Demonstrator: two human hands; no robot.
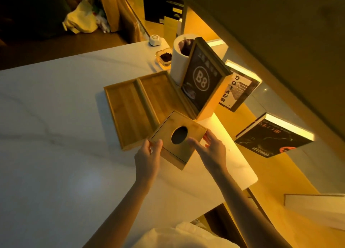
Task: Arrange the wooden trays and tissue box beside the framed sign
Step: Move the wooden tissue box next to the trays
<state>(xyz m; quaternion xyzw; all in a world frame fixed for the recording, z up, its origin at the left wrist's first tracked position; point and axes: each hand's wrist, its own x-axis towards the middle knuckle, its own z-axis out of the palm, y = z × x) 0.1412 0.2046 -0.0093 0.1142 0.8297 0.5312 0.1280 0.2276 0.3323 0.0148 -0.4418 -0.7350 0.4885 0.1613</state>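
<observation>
**Both hands on the tissue box, next to the trays**

The person is standing at a pale marble-look table (56, 136), holding a square wooden tissue box (177, 138) with an oval opening in its top. The left hand (149, 154) is gripping the box's near-left corner, thumb lying on the lid. The right hand (211, 150) is pressing flat against the box's right side, fingers spread along the edge and thumb reaching onto the top. So both hands are clamped on the box from opposite sides. Whether the box is resting on the table or lifted just clear of it, I cannot tell.

Just behind the box, two shallow wooden trays are lying flat side by side, long edges touching: the left tray (127, 115) and the right tray (158, 93). The box's far corner is overlapping the near end of the trays.

To the right of the trays a framed sign (202, 80) marked "B8" is standing upright, leaning back a little. Behind it a white cylinder (179, 61) is standing, with a small glass dish (165, 58) of dark bits beside it. Two books (274, 137) are lying on the lit shelf beyond the table's right edge.
</observation>
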